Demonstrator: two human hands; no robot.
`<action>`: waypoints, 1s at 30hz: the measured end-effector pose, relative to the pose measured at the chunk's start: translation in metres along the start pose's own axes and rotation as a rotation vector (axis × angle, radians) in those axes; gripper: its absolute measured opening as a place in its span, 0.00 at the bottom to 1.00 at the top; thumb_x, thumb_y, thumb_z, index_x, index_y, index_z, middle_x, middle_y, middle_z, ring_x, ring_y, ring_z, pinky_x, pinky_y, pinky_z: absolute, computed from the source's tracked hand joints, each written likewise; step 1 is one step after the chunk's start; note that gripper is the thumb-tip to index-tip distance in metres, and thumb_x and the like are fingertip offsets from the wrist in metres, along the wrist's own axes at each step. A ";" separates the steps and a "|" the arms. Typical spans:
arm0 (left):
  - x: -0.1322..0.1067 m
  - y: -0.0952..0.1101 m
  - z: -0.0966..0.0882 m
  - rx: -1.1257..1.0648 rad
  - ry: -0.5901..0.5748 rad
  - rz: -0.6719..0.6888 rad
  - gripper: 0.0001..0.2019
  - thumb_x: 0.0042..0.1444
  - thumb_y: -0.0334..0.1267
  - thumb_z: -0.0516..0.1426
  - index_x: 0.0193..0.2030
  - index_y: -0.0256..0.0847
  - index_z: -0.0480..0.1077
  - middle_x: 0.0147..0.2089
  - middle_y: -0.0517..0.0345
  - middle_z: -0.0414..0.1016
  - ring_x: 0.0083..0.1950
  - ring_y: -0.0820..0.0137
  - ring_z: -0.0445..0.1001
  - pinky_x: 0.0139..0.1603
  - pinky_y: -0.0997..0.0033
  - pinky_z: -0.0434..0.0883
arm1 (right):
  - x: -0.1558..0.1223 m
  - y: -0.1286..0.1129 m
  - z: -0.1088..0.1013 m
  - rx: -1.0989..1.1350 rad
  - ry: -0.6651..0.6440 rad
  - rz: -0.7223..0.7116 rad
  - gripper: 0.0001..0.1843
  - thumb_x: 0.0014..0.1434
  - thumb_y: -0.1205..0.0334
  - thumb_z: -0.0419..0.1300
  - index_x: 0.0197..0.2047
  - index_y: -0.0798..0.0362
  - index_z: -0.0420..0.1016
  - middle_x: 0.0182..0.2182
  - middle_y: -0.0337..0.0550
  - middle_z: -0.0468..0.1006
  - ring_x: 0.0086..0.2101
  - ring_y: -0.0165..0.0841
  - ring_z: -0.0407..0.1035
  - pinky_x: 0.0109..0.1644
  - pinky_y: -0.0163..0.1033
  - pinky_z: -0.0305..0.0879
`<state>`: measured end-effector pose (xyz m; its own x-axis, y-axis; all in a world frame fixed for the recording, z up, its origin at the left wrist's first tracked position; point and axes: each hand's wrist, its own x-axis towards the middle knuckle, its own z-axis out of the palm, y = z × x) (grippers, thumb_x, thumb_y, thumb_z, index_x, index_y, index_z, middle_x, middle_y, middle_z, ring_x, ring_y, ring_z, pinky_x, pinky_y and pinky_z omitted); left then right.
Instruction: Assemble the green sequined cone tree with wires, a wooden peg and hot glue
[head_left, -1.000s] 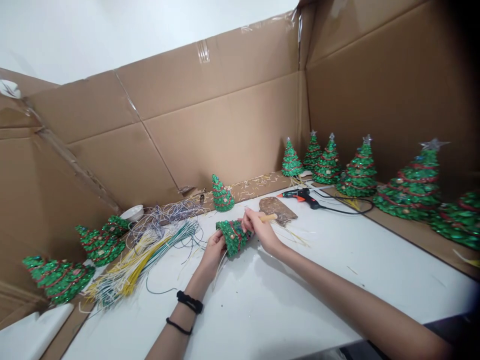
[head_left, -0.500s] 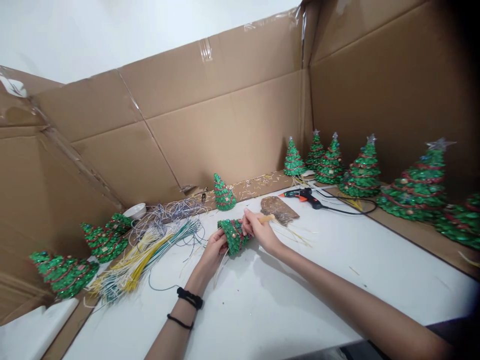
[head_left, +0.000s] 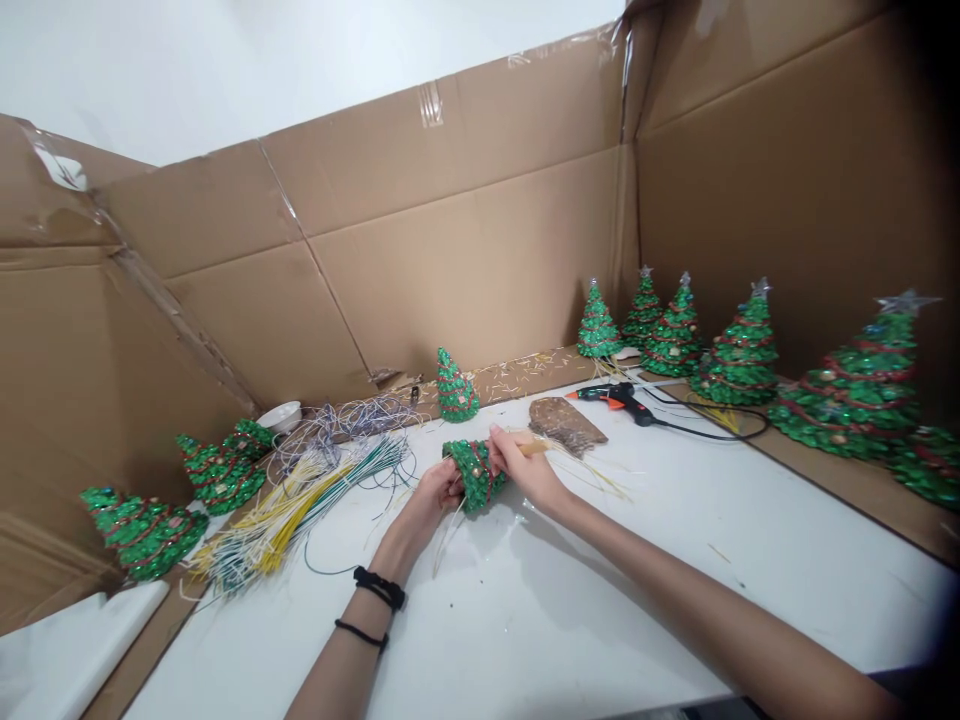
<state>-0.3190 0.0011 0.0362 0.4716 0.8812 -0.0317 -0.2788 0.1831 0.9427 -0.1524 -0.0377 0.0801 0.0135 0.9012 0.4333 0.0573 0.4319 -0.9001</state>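
Observation:
A small green Christmas tree ornament (head_left: 475, 478) with red garland lies tipped on its side above the table. My left hand (head_left: 436, 488) is closed around its wide base end, with some fingers hidden inside or behind it. Thin pale strands hang from that end. In my right hand (head_left: 527, 474) is a tool with a light wooden handle (head_left: 535, 448). Its working end is hidden at the tree's surface, so its kind does not show. The right fingers press close to the tree. Just beyond stands another small tree (head_left: 457, 388), upright.
Bundled yellow, white and green wires (head_left: 292, 510) and tangled wire (head_left: 337, 440) lie left, near a white bowl (head_left: 280, 417). A glue gun (head_left: 619, 400) with its cord and a brown pad (head_left: 566, 424) lie right. Finished trees (head_left: 739, 355) line the cardboard walls (head_left: 465, 240).
The view has shifted slightly, so the surroundings sit a little further right. Both hands keep their hold; the tree looks slightly turned, and the tool handle sits lower against the right hand.

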 end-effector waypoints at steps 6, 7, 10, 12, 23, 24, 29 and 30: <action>-0.002 0.002 0.007 0.138 0.005 0.029 0.20 0.44 0.54 0.64 0.28 0.37 0.68 0.21 0.64 0.56 0.23 0.77 0.47 0.24 0.70 0.43 | 0.007 -0.007 0.004 -0.052 -0.054 0.086 0.26 0.60 0.53 0.46 0.12 0.50 0.54 0.10 0.34 0.60 0.17 0.27 0.57 0.27 0.35 0.55; -0.003 0.003 0.007 0.142 0.007 0.033 0.20 0.43 0.55 0.64 0.27 0.38 0.68 0.21 0.64 0.56 0.23 0.77 0.46 0.24 0.70 0.42 | 0.010 -0.008 0.005 -0.050 -0.063 0.115 0.25 0.59 0.54 0.46 0.12 0.50 0.54 0.09 0.34 0.59 0.16 0.27 0.57 0.25 0.35 0.55; -0.004 0.006 0.009 0.145 0.013 0.036 0.21 0.42 0.55 0.64 0.24 0.37 0.66 0.20 0.64 0.54 0.22 0.77 0.45 0.24 0.70 0.41 | 0.018 -0.013 0.007 -0.063 -0.072 0.178 0.24 0.58 0.58 0.47 0.11 0.49 0.53 0.08 0.34 0.59 0.14 0.27 0.56 0.23 0.34 0.54; -0.004 0.007 0.010 0.145 0.014 0.036 0.22 0.41 0.55 0.65 0.24 0.37 0.66 0.20 0.65 0.54 0.22 0.78 0.45 0.24 0.71 0.41 | 0.021 -0.015 0.008 -0.080 -0.082 0.191 0.24 0.57 0.60 0.47 0.11 0.49 0.53 0.07 0.34 0.59 0.14 0.27 0.56 0.22 0.34 0.54; -0.005 0.014 0.004 0.254 -0.007 0.044 0.21 0.45 0.55 0.63 0.25 0.35 0.68 0.21 0.64 0.59 0.22 0.78 0.52 0.25 0.74 0.48 | 0.018 -0.008 0.011 -0.101 -0.088 0.157 0.26 0.59 0.57 0.46 0.10 0.50 0.53 0.08 0.33 0.58 0.15 0.26 0.56 0.24 0.34 0.56; -0.005 0.015 0.004 0.257 -0.007 0.051 0.21 0.45 0.55 0.63 0.25 0.35 0.68 0.21 0.63 0.61 0.23 0.77 0.55 0.26 0.75 0.51 | 0.018 -0.007 0.011 -0.094 -0.088 0.159 0.25 0.59 0.57 0.47 0.11 0.50 0.53 0.08 0.33 0.57 0.15 0.26 0.56 0.24 0.34 0.56; -0.004 0.015 0.001 0.265 -0.048 0.061 0.19 0.48 0.52 0.62 0.30 0.34 0.73 0.29 0.55 0.72 0.32 0.71 0.67 0.37 0.73 0.61 | 0.016 -0.007 0.011 -0.082 -0.100 0.147 0.25 0.58 0.55 0.46 0.11 0.50 0.52 0.09 0.33 0.57 0.15 0.26 0.55 0.24 0.33 0.57; -0.003 0.016 0.000 0.265 -0.046 0.057 0.18 0.47 0.51 0.63 0.30 0.34 0.73 0.29 0.54 0.73 0.32 0.71 0.67 0.38 0.73 0.62 | 0.016 -0.006 0.011 -0.089 -0.101 0.139 0.25 0.59 0.55 0.46 0.12 0.50 0.52 0.09 0.33 0.57 0.15 0.26 0.55 0.24 0.33 0.57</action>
<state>-0.3250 0.0010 0.0512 0.5008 0.8649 0.0335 -0.0801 0.0078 0.9968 -0.1630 -0.0257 0.0918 -0.0724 0.9529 0.2944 0.1501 0.3022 -0.9413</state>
